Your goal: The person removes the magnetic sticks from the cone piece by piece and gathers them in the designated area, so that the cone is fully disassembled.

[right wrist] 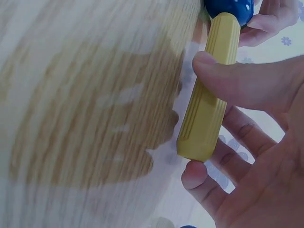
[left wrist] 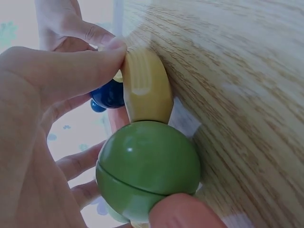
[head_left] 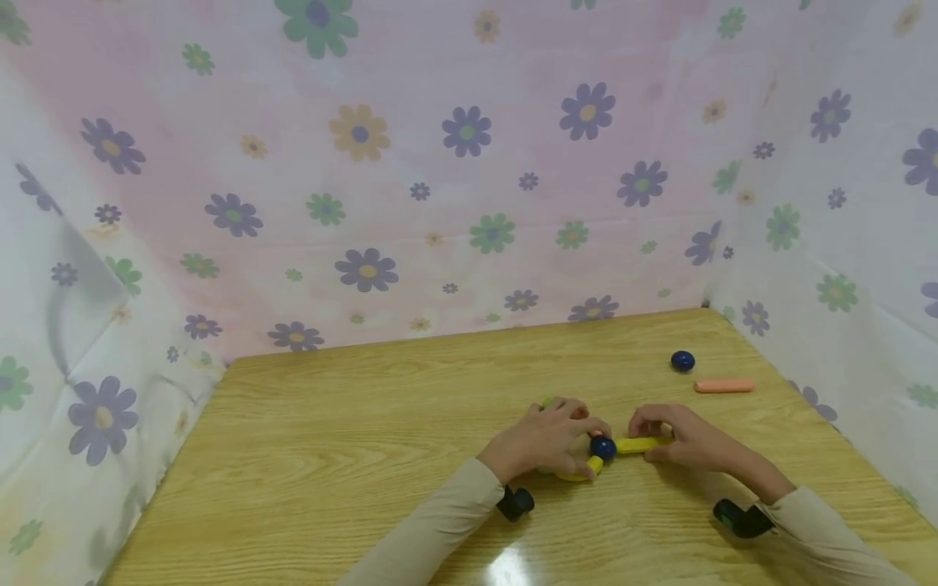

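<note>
My left hand [head_left: 545, 439] grips a joined toy piece, with its thumb on a curved yellow bar [left wrist: 147, 85]. That bar meets a glossy green ball [left wrist: 149, 161], and an orange rounded end [left wrist: 183, 213] shows below the ball in the left wrist view. A dark blue ball [head_left: 603, 448] sits at the left fingertips. From it a straight, ridged yellow stick [right wrist: 204, 114] reaches toward my right hand [head_left: 689, 439], which pinches the stick between thumb and fingers. In the right wrist view the stick's far end meets the blue ball. Much of the joined piece is hidden under the left hand.
Toward the back right of the wooden table [head_left: 352, 431] lie a second dark blue ball [head_left: 683, 360] and an orange stick [head_left: 724, 386]. Flower-patterned cloth [head_left: 418, 220] hangs behind the table and along both sides.
</note>
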`<state>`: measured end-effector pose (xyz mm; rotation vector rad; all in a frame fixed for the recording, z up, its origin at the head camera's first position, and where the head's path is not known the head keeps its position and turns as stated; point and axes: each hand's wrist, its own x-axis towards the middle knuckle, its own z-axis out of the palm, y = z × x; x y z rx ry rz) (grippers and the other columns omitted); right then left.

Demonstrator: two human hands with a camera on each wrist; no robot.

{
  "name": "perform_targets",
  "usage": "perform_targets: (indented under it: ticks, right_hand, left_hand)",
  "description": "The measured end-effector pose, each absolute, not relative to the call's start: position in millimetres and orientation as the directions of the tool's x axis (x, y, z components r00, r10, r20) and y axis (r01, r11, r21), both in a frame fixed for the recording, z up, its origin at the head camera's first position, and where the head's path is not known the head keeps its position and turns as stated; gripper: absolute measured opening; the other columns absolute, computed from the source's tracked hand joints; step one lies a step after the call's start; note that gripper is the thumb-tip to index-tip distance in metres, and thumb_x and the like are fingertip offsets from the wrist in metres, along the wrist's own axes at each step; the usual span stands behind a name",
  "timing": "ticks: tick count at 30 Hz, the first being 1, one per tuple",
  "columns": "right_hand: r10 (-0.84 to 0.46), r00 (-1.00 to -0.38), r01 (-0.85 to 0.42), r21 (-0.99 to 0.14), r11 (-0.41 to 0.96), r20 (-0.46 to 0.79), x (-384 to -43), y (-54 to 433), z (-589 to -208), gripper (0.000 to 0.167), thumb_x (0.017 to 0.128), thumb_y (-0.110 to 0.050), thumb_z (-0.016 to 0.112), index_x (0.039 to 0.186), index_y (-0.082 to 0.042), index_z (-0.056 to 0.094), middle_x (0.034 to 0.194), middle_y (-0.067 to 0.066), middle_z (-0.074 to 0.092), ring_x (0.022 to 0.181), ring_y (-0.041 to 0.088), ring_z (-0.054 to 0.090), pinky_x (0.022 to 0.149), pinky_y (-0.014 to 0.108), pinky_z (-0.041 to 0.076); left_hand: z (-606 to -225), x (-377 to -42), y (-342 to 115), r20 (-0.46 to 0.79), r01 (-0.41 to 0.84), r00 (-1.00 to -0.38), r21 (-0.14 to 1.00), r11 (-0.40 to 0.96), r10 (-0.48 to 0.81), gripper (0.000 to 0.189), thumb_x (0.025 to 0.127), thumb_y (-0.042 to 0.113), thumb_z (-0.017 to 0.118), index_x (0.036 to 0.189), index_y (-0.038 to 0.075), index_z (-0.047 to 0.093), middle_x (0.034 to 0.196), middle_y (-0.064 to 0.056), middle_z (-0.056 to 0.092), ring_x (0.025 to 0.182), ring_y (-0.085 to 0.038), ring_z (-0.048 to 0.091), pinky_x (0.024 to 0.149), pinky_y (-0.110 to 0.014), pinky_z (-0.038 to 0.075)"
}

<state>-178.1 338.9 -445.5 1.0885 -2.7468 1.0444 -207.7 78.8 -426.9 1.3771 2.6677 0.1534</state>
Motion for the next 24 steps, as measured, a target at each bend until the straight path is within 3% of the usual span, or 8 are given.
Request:
perform_targets:
  ticks: [10,20,24]
  right_hand:
    - [-0.482,-0.830,-0.550,-0.558,0.621,0.281,-173,364,-441,0.033,0.072,0.001,0.079,0.092,-0.016,0.060,0.083,-0.005,0.059,0.067,0.008,0.050,0.057,0.026,0.042]
    - [-0.486,-0.762,-0.645,-0.444,0.621,0.428,-166,392,-438,0.042,0.066,0.008,0.080,0.093,-0.017,0.061,0.088,-0.004,0.057,0.071,0.008,0.050,0.057,0.025,0.042]
    - [-0.489,-0.744,-0.663,-0.409,0.627,0.456,-165,405,-437,0.044,0.062,0.011,0.080,0.091,-0.017,0.063,0.097,-0.009,0.056,0.071,0.007,0.050,0.058,0.023,0.042]
  left_hand:
    - [-428,-210,75,-0.061,0.802,-0.581,0.122,0.584,0.811,0.057,0.081,0.060,0.063,0.133,0.048,0.042,0.140,0.008,0.038,0.129,-0.013,0.033,0.089,-0.041,0.040]
    - [-429,-210,73,-0.053,0.800,-0.580,0.152,0.581,0.813,0.057,0.081,0.060,0.063,0.133,0.048,0.043,0.140,0.008,0.037,0.129,-0.013,0.033,0.089,-0.041,0.039]
    - [-430,-209,75,-0.060,0.793,-0.587,0.155,0.589,0.807,0.058,0.080,0.060,0.063,0.133,0.049,0.042,0.140,0.009,0.037,0.129,-0.013,0.032,0.089,-0.040,0.038]
